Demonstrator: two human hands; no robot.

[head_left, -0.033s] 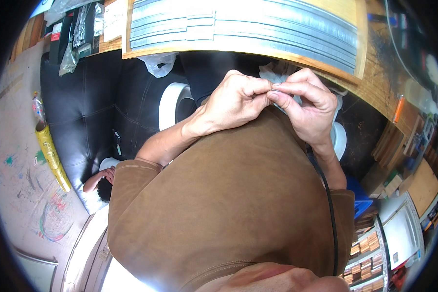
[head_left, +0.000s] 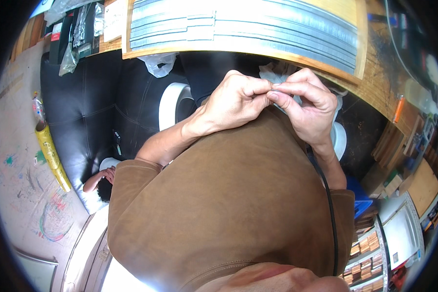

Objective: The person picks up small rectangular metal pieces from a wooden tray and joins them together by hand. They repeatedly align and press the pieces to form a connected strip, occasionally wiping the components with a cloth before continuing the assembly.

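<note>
My left hand (head_left: 236,100) and my right hand (head_left: 310,103) meet in front of my chest, just short of the workbench edge. Both are closed in a pinch, thumbs and forefingers touching at the tips. Between those fingertips a tiny dark speck shows, too small to name. Beyond the hands, on the bench, lies a shallow wooden tray (head_left: 363,48) holding a stack of grey-blue ridged strips (head_left: 277,36). Neither hand touches the tray.
A white plastic bag (head_left: 159,64) hangs under the tray's edge. Black padded seating (head_left: 78,97) is at left, beside a yellow tube (head_left: 52,155). Another person's arm (head_left: 95,181) shows at lower left. An orange marker (head_left: 399,109) lies at right. A black cable (head_left: 332,209) runs down my right side.
</note>
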